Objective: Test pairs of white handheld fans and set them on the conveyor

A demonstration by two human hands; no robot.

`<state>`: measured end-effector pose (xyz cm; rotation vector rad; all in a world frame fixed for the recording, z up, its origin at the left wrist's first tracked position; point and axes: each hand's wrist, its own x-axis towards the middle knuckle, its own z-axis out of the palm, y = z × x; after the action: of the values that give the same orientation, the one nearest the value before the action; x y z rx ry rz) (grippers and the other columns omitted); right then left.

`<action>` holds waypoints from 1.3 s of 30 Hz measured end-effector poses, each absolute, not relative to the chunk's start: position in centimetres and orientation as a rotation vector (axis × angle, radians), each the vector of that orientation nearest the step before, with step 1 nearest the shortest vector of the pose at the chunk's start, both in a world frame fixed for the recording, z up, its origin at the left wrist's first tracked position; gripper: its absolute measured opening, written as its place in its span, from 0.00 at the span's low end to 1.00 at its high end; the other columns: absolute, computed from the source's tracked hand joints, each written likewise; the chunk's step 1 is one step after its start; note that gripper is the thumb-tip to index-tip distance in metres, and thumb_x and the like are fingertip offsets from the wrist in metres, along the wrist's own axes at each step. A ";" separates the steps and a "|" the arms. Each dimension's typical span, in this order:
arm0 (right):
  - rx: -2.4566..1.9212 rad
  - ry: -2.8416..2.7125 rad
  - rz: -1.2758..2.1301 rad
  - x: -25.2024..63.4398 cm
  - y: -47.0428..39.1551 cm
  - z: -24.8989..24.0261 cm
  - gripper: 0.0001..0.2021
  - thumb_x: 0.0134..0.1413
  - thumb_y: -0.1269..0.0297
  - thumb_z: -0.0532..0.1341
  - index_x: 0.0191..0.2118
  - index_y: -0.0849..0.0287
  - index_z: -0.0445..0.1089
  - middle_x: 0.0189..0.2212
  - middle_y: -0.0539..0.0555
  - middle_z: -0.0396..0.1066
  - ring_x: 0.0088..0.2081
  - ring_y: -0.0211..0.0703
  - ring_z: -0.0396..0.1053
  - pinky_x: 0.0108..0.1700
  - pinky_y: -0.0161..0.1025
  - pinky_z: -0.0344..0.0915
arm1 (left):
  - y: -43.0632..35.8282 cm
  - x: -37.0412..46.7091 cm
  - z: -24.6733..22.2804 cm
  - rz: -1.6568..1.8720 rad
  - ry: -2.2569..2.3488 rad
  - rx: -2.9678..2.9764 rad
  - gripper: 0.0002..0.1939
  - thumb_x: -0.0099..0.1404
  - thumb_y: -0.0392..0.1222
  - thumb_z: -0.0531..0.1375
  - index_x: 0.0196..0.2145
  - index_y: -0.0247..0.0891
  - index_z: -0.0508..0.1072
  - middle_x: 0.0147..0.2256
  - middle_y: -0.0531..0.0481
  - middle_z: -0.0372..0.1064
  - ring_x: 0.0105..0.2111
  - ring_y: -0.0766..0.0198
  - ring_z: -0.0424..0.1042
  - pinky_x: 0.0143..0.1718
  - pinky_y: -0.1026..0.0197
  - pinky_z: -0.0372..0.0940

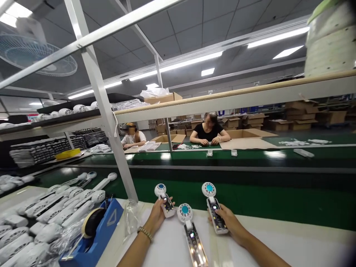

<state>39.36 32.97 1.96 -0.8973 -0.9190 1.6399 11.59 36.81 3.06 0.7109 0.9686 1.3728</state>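
Observation:
My left hand is closed around a white handheld fan with a round head and an uncovered circuit board in its handle. Closed on a second fan of the same kind is my right hand, its thumb lying over the exposed board. Between the two hands a third handheld fan rests on the white work surface, head pointing away from me. Its centre is blue-green, and lights glow along its open handle. A beaded bracelet circles my left wrist.
A blue tape dispenser stands left of my left arm, near a clear plastic bag. Many white fans lie in rows further left. A green conveyor belt runs beyond the table. A metal post rises left; two people sit opposite.

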 end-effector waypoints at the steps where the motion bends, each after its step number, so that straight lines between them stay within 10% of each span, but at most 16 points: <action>1: -0.904 -0.922 1.643 39.4 33.0 2.0 0.12 0.47 0.61 0.59 0.38 0.61 0.62 0.27 0.53 0.72 0.29 0.45 0.72 0.33 0.39 0.67 | 36.7 11.5 2.9 1.363 0.957 0.717 0.16 0.55 0.30 0.54 0.42 0.37 0.58 0.42 0.41 0.67 0.37 0.55 0.72 0.37 0.53 0.67; 16: -0.907 -0.945 1.819 40.2 34.2 1.8 0.18 0.51 0.68 0.56 0.49 0.61 0.58 0.41 0.59 0.71 0.44 0.49 0.70 0.49 0.45 0.63 | 35.3 11.7 3.1 1.140 0.828 0.822 0.22 0.48 0.31 0.59 0.44 0.31 0.65 0.34 0.41 0.71 0.34 0.55 0.71 0.37 0.56 0.64; 39: -1.049 -0.915 1.786 39.9 34.1 1.9 0.36 0.41 0.52 0.63 0.55 0.60 0.50 0.44 0.63 0.70 0.46 0.53 0.67 0.47 0.46 0.62 | 34.5 11.8 3.4 1.144 0.890 0.801 0.24 0.48 0.33 0.61 0.45 0.35 0.65 0.35 0.44 0.70 0.30 0.58 0.70 0.31 0.58 0.64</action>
<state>39.95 34.12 1.89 -1.0488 -0.9151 1.7860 11.80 34.51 3.39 0.8008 0.8897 1.1441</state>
